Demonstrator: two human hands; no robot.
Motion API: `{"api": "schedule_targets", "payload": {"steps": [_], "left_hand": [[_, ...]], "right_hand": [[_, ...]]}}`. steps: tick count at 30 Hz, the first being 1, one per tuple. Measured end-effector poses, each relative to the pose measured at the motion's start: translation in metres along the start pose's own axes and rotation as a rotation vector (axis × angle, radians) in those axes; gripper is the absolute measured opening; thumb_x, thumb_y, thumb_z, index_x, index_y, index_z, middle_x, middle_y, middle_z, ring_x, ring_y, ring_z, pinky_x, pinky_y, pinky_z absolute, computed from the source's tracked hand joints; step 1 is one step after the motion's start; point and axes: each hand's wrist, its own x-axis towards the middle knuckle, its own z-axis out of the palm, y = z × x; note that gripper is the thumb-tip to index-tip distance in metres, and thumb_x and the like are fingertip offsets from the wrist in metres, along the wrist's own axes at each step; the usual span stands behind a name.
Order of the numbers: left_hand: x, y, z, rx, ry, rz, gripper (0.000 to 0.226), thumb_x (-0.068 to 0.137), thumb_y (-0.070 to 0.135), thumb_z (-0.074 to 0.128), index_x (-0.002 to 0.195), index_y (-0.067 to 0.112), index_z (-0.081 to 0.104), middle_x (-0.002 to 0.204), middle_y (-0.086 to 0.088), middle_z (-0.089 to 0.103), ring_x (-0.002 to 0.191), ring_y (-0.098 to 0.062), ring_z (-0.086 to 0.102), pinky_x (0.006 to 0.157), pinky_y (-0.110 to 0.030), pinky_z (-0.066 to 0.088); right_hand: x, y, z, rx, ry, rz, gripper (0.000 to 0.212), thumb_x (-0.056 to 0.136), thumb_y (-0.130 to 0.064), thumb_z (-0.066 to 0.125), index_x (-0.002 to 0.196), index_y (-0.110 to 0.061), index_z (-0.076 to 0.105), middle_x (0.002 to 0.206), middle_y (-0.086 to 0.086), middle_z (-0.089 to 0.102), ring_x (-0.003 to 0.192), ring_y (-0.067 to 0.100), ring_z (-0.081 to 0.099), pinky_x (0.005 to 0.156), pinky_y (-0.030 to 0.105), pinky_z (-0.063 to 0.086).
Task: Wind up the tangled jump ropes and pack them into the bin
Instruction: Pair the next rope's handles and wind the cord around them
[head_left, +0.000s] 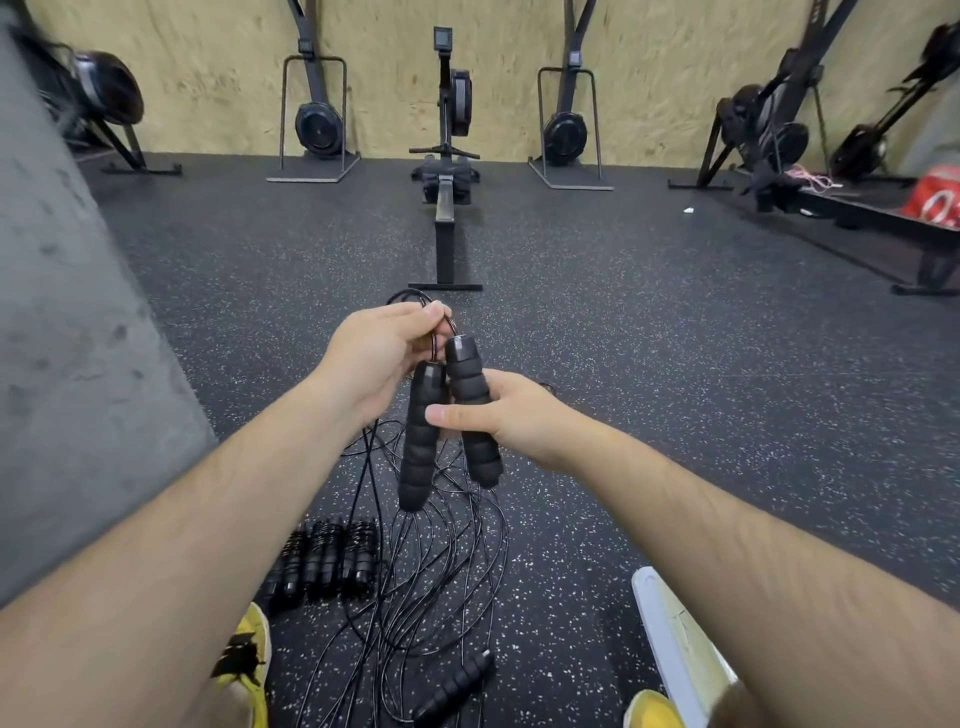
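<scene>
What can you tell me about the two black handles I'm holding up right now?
The two handles are black, with ribbed, foam-looking grips and smooth hard caps on top. They are held in the air side by side, roughly upright, caps up, their lower ends splaying slightly apart. The right hand grips both around the middle, thumb across the front. At the caps the left hand pinches loops of thin black cord.

The rope loops (410, 292) pinched in the left hand (376, 358) are largely hidden by its fingers (410, 319), and the right hand's (511, 415) fingers by the foam handles (422, 447). The pale bin (675, 639) is cut off by the bottom edge and covered by the right forearm (727, 519).
</scene>
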Motion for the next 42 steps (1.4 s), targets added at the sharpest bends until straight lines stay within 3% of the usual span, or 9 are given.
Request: {"api": "schedule_targets", "payload": {"steps": [3,9,12,14,18,22,26,34,42], "left_hand": [[-0.001,0.003,0.0,-0.008,0.006,0.01,0.016,0.099,0.006,0.059,0.088,0.006,0.071,0.077,0.0,0.068,0.068,-0.01,0.063,0.071,-0.02,0.056],[-0.004,0.008,0.0,0.075,-0.005,-0.011,0.021,0.102,0.019,0.059,0.089,0.007,0.07,0.08,-0.001,0.071,0.07,-0.012,0.066,0.076,-0.025,0.056],[-0.003,0.009,-0.013,0.624,0.114,-0.002,0.042,0.102,0.042,0.054,0.092,0.005,0.073,0.089,-0.008,0.076,0.08,-0.024,0.072,0.08,-0.037,0.061],[-0.005,0.01,-0.025,1.171,0.169,0.285,0.027,0.096,0.031,0.055,0.106,0.011,0.069,0.105,-0.005,0.07,0.097,-0.027,0.067,0.086,-0.042,0.056],[-0.013,0.006,-0.029,1.443,-0.36,0.766,0.081,0.066,0.008,0.064,0.145,0.021,0.048,0.149,-0.006,0.041,0.138,-0.029,0.04,0.112,-0.044,0.035],[-0.015,-0.015,-0.016,1.693,-0.48,0.87,0.095,0.071,0.05,0.073,0.153,0.019,0.037,0.147,-0.002,0.044,0.134,-0.025,0.043,0.111,-0.042,0.034],[-0.009,-0.014,-0.009,1.688,-0.436,0.762,0.072,0.074,0.057,0.07,0.131,0.017,0.052,0.111,-0.003,0.055,0.095,-0.031,0.062,0.083,-0.047,0.051],[-0.005,-0.01,-0.028,1.478,-0.252,0.452,0.078,0.076,0.06,0.077,0.14,0.03,0.042,0.118,0.002,0.049,0.102,-0.029,0.064,0.087,-0.043,0.052],[-0.01,-0.011,-0.028,1.483,-0.22,0.454,0.087,0.081,0.06,0.072,0.153,0.03,0.033,0.122,0.002,0.048,0.102,-0.029,0.064,0.085,-0.037,0.05]], "right_hand": [[0.005,0.003,0.002,-0.009,0.034,-0.002,0.036,0.083,-0.023,0.08,0.113,-0.006,0.067,0.107,0.011,0.074,0.1,0.028,0.071,0.09,0.042,0.054],[0.003,-0.002,-0.002,0.001,-0.02,0.002,0.022,0.092,-0.008,0.068,0.113,-0.004,0.063,0.097,0.003,0.068,0.081,0.011,0.064,0.075,0.029,0.056],[0.005,-0.003,-0.009,-0.012,-0.025,-0.005,0.025,0.089,-0.013,0.071,0.111,-0.002,0.062,0.102,0.011,0.068,0.091,0.023,0.064,0.096,0.045,0.054],[0.004,-0.006,-0.014,-0.057,-0.028,0.024,0.029,0.087,-0.017,0.073,0.109,-0.002,0.062,0.1,0.012,0.068,0.09,0.027,0.062,0.099,0.055,0.051],[0.002,-0.009,-0.024,-0.191,-0.063,0.055,0.01,0.086,-0.016,0.072,0.091,-0.016,0.063,0.081,0.003,0.063,0.074,0.021,0.054,0.072,0.036,0.043],[0.001,-0.014,-0.027,-0.318,-0.074,0.046,0.011,0.083,-0.022,0.076,0.091,-0.015,0.072,0.078,-0.004,0.07,0.071,0.011,0.062,0.074,0.031,0.048],[-0.003,-0.026,-0.029,-0.439,-0.023,0.051,0.032,0.081,-0.042,0.079,0.087,-0.012,0.07,0.075,-0.005,0.07,0.069,0.01,0.063,0.072,0.028,0.053],[-0.009,-0.026,-0.035,-0.283,0.198,0.04,0.04,0.091,-0.055,0.062,0.111,-0.02,0.058,0.098,0.012,0.07,0.063,0.026,0.072,0.05,0.032,0.053],[-0.007,-0.023,-0.039,-0.3,0.19,0.014,0.03,0.098,-0.043,0.058,0.113,-0.017,0.055,0.083,0.018,0.067,0.061,0.026,0.059,0.052,0.033,0.045]]}}
